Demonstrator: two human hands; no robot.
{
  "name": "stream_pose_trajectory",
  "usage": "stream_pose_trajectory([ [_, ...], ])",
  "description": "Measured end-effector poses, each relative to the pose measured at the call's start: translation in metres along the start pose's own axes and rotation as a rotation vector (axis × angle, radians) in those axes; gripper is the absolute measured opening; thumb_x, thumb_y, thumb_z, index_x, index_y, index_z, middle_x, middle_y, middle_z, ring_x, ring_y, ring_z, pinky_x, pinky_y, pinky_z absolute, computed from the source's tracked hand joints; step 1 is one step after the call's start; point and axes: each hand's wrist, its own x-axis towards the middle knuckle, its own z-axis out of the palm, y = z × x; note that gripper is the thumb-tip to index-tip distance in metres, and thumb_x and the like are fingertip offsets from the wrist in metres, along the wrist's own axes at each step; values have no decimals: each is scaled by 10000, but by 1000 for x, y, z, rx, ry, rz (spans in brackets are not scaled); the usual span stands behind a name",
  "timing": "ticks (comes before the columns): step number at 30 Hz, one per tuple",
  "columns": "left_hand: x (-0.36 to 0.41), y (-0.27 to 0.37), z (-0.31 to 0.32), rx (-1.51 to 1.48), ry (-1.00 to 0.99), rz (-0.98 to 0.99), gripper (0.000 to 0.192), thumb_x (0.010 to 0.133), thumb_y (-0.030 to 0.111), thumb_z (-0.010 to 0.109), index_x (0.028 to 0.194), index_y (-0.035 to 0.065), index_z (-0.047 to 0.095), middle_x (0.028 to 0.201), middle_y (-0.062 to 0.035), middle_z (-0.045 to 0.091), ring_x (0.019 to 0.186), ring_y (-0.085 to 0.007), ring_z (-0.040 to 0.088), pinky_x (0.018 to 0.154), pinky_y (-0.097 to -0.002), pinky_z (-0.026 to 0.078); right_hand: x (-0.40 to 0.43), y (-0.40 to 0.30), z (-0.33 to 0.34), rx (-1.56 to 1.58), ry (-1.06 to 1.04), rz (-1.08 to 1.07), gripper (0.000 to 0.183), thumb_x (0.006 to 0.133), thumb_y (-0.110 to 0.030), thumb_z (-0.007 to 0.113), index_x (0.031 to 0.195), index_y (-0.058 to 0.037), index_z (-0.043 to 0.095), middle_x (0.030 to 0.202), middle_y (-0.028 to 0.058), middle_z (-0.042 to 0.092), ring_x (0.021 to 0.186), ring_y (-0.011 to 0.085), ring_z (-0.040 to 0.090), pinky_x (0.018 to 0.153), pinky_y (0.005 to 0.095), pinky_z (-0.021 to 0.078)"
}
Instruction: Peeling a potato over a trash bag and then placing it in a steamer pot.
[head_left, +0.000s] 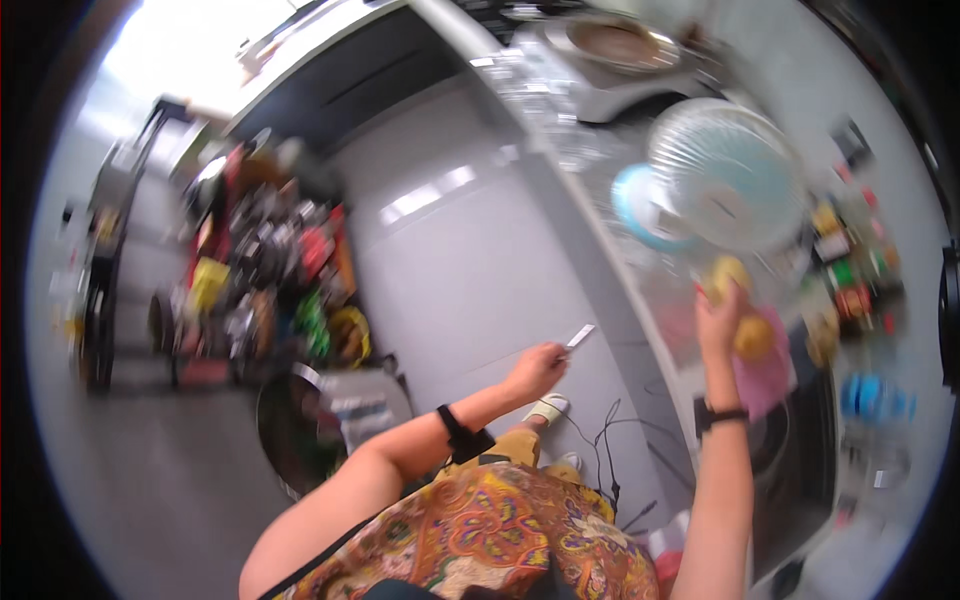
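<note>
My left hand (536, 371) is closed around a small blurred tool with a flat, pale blade (581, 340), perhaps a knife, out over the floor. On the right, above the counter, my right hand (720, 319) grips a pale yellow, roundish piece of produce (729, 274), perhaps a potato; a small red spot shows by the fingers. Close beside that hand lies a browner round piece of produce (754, 336) by a pink bag or cloth (766, 379). Beyond them stand a clear ribbed plastic basin (724, 176) and a light blue-rimmed bowl (652, 208).
A dark cooktop (802, 480) is set in the counter near my right forearm. Jars and packets line the wall side. Black cables (615, 450) lie by my feet. At left are a crowded rack of bags (262, 240) and a round dark bin or basket (289, 427).
</note>
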Motion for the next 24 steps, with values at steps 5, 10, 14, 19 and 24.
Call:
stream_pose_trajectory([
  [5, -26, 6, -34, -253, 65, -277, 160, 814, 165, 586, 892, 26, 568, 776, -69, 598, 743, -173, 573, 694, -290, 454, -28, -104, -37, 406, -565, 272, 394, 698, -15, 593, 1080, -21, 498, 975, 116, 517, 922, 221, 526, 763, 313, 460],
  [10, -41, 1, -59, -918, 192, -423, 147, 816, 186, 611, 900, 70, 579, 864, -21, 606, 816, -101, 561, 733, -278, 451, -49, -169, -10, 774, -1224, 154, 438, 746, -115, 636, 1138, -26, 463, 993, 111, 560, 901, 177, 553, 743, 298, 478],
  [14, -44, -6, -91, -1045, 237, -378, 184, 813, 171, 618, 963, 74, 579, 909, -23, 606, 858, -99, 556, 769, -261, 440, -44, -255, 5, 870, -1497, 114, 575, 777, -124, 615, 1258, -12, 321, 901, 110, 587, 835, 161, 578, 733, 293, 478],
  [19, -23, -44, -148, -1051, 263, -259, 252, 812, 144, 610, 1025, 18, 567, 983, -59, 600, 922, -121, 551, 790, -243, 436, -24, -318, 64, 857, -1624, 149, 563, 795, -127, 580, 1264, -24, 287, 663, 22, 523, 582, 91, 488, 582, 247, 422],
  [24, -2, -137, -241, -718, 342, -375, 365, 817, 226, 604, 1103, 9, 543, 1018, -73, 603, 922, -133, 552, 747, -271, 464, -7, -349, 172, 647, -1627, 103, 231, 749, -120, 517, 952, -10, 507, 685, 19, 520, 597, 90, 478, 527, 233, 396],
])
